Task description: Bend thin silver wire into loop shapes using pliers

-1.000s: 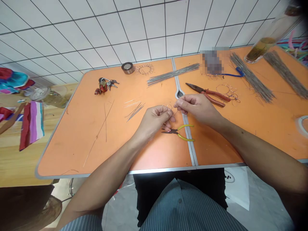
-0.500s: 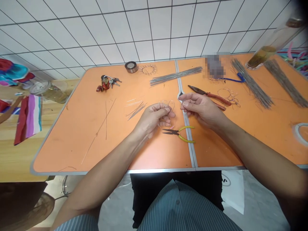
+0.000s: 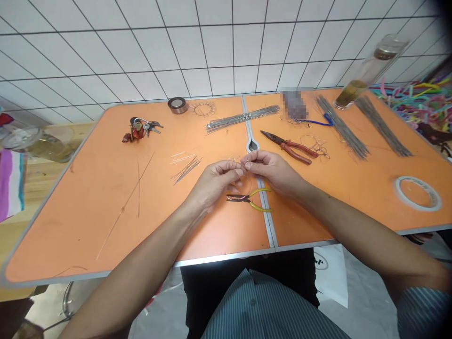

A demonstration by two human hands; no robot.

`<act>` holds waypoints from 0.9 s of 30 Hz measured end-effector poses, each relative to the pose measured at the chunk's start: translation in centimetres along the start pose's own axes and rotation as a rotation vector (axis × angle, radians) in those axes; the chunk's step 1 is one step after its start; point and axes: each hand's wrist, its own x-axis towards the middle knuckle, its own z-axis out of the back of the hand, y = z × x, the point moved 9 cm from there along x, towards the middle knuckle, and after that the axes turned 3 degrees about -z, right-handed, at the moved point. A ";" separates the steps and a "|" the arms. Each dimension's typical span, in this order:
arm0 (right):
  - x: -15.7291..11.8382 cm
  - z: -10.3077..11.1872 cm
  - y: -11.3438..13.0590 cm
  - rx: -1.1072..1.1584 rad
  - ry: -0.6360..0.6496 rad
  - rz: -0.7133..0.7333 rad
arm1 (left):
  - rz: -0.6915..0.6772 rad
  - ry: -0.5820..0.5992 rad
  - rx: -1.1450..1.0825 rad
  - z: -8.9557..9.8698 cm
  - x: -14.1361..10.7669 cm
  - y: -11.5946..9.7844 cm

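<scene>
My left hand point(image 3: 221, 181) pinches a thin bent wire point(image 3: 251, 184) whose loops show around the fingertips. My right hand point(image 3: 270, 169) meets it at the fingertips, with thumb and forefinger closed on the same wire. Just below my hands, yellow-handled needle-nose pliers point(image 3: 259, 192) lie across the table's seam. Beyond my right hand rest larger red-handled pliers point(image 3: 296, 149). Left of my left hand lies a small bundle of short straight wires point(image 3: 188, 169). How the wire sits between the fingers is partly hidden.
On the orange table point(image 3: 141, 245) are keys point(image 3: 143, 129), a tape roll point(image 3: 178, 105), a wire ring point(image 3: 204, 109), a wire bundle point(image 3: 243, 117), more bundles point(image 3: 342, 127), a glass bottle point(image 3: 355, 87) and a white ring point(image 3: 418, 193). A tiled wall point(image 3: 215, 42) stands behind.
My right hand has moved left to my left hand, so the fingertips now come together at the wire. The view has swung to the right, showing more of the table's right side.
</scene>
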 end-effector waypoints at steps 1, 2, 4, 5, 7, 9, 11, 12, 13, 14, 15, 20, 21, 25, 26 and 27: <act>0.0 -0.3 -0.3 0.020 0.011 -0.012 | -0.004 0.006 -0.003 -0.1 0.0 0.1; 0.0 -0.5 -0.6 0.038 0.017 -0.027 | -0.005 0.014 -0.007 -0.1 0.0 0.2; 0.0 -0.8 -1.0 0.064 0.017 -0.061 | -0.008 0.023 -0.019 -0.2 0.1 0.3; 0.0 -0.8 -1.1 0.069 0.016 -0.076 | -0.006 0.024 -0.027 -0.2 0.1 0.4; -0.1 -0.9 -1.1 0.073 0.017 -0.102 | -0.004 0.024 -0.039 -0.2 0.1 0.4; -0.2 -0.9 -0.9 0.056 0.022 -0.117 | 0.013 0.027 -0.042 -0.3 0.0 0.5; -0.2 -0.8 -0.7 0.024 0.024 -0.117 | 0.043 0.025 -0.038 -0.3 -0.1 0.7; -0.2 -0.8 -0.7 0.008 0.020 -0.109 | 0.060 0.022 -0.034 -0.3 -0.2 0.8; -0.2 -0.7 -0.5 -0.008 0.009 -0.096 | 0.075 0.019 -0.028 -0.4 -0.3 0.9; -0.3 -0.6 -0.4 -0.021 -0.006 -0.078 | 0.085 0.018 -0.021 -0.4 -0.3 0.9; -0.3 -0.5 -0.2 -0.038 -0.017 -0.064 | 0.091 0.019 -0.014 -0.4 -0.3 1.0; -0.2 3.6 4.5 -0.398 -0.150 0.094 | 0.075 -0.010 -0.020 0.0 -0.1 1.0; -0.4 6.1 6.8 -0.521 -0.302 0.195 | 0.064 -0.016 -0.025 0.2 0.0 1.0; -0.8 16.2 14.4 -0.992 -0.885 0.358 | 0.054 -0.015 -0.033 0.3 0.0 1.0; 0.2 18.4 14.6 -1.070 -0.919 0.259 | 0.063 -0.014 -0.036 0.3 0.0 1.0; 1.2 20.4 14.5 -1.110 -0.933 0.168 | 0.071 -0.012 -0.039 0.2 0.0 1.0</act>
